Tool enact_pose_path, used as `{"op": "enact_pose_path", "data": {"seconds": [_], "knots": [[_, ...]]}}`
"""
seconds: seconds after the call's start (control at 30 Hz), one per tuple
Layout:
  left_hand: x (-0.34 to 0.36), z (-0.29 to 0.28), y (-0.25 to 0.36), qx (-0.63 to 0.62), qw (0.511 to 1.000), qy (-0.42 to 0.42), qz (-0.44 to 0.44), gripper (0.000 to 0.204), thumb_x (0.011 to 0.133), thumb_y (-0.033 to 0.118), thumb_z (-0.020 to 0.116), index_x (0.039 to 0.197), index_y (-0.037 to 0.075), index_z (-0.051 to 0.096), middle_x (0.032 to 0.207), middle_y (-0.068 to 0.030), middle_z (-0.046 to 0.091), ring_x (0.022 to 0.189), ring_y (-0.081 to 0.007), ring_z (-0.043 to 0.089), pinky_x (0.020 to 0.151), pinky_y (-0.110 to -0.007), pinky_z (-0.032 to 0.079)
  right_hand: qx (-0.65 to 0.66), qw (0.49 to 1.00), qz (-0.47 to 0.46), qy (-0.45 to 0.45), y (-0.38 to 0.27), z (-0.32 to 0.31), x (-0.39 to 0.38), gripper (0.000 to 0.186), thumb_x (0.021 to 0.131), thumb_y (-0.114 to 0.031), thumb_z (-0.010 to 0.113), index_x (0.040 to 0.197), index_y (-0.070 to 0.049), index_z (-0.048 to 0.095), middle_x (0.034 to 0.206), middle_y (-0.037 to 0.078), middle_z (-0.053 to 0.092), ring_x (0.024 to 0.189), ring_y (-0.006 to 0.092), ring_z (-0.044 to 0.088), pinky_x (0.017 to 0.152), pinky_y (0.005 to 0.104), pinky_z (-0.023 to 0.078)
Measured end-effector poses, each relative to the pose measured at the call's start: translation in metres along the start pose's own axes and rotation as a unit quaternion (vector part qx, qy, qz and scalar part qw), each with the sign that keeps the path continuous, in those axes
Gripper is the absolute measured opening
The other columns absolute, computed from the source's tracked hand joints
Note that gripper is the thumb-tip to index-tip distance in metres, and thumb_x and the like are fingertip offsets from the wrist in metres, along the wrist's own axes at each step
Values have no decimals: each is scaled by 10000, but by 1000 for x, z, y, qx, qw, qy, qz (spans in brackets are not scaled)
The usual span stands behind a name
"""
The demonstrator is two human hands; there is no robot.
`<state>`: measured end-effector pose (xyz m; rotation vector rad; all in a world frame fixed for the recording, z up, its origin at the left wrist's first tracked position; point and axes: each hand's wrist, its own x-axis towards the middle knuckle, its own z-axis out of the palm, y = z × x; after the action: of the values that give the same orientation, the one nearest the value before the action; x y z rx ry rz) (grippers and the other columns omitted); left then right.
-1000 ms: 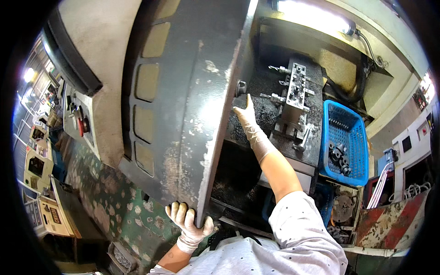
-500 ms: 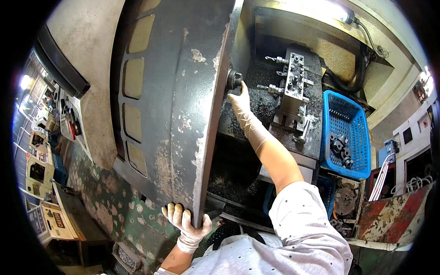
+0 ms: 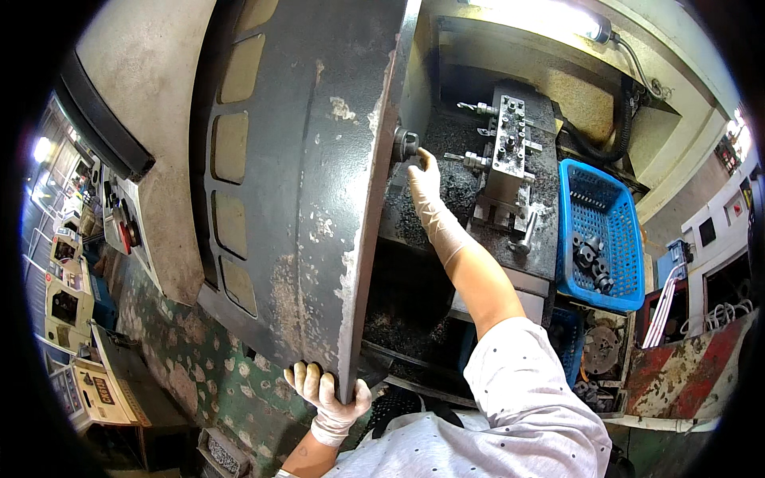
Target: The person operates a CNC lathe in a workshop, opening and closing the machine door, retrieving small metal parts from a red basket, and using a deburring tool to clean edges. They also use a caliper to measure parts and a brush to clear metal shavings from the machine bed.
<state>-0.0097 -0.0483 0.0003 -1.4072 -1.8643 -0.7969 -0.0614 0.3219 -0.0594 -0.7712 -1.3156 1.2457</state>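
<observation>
My gloved left hand (image 3: 327,398) grips the lower edge of a scuffed dark-grey sliding door (image 3: 311,199) with small window openings. My gloved right hand (image 3: 424,175) reaches past the door's edge, finger and thumb apart, just below a dark cylindrical spindle nose (image 3: 406,145); whether a fingertip touches it I cannot tell. Right of that hand, a steel tool block (image 3: 507,147) with drills and bolts stands on a chip-covered slide (image 3: 543,215). Dark metal chips lie around its base.
A blue plastic basket (image 3: 606,203) holding several dark metal parts sits right of the slide. Below it are another basket (image 3: 567,338) and a rusty tray (image 3: 598,358). A lamp (image 3: 594,24) hangs above; a control panel (image 3: 127,223) and other machines (image 3: 68,295) stand to the left.
My right hand has moved up to the spindle nose, which now shows more past the door's edge. The door appears farther left in view. My left hand still grips it.
</observation>
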Motion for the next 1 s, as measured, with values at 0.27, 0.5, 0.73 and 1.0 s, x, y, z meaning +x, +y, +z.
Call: {"op": "enact_pose_path", "data": {"seconds": [0.27,0.5,0.73,1.0], "knots": [[0,0,-1,-8,1000,-8,7,563,620,174,434,1124,14,242,1135,-197,265,1082,-384,225,886,-543,127,139,990,-2,-26,-6,11,23,461,742,-55,489,1165,-43,305,1088,79,421,945,136,418,820,216,308],[-5,-2,0,3,1000,-14,-1,572,612,159,416,1132,10,232,1145,-196,255,1090,-387,217,889,-539,126,118,992,-33,19,-3,15,20,396,718,-10,489,1098,-45,382,998,63,461,880,127,440,789,218,337],[-7,-6,2,10,1000,-21,-4,570,642,181,415,1145,2,218,1149,-198,254,1096,-394,209,891,-530,133,133,991,-11,19,-8,16,16,397,719,-12,493,1099,-39,383,987,60,462,844,115,443,768,202,344],[-1,3,1,4,1000,12,-18,511,650,219,435,1089,10,279,1089,-183,299,1046,-363,273,883,-522,146,-73,996,-41,-3,-9,11,16,453,746,-88,455,1165,-24,295,1100,153,412,974,181,422,827,226,306]]}}
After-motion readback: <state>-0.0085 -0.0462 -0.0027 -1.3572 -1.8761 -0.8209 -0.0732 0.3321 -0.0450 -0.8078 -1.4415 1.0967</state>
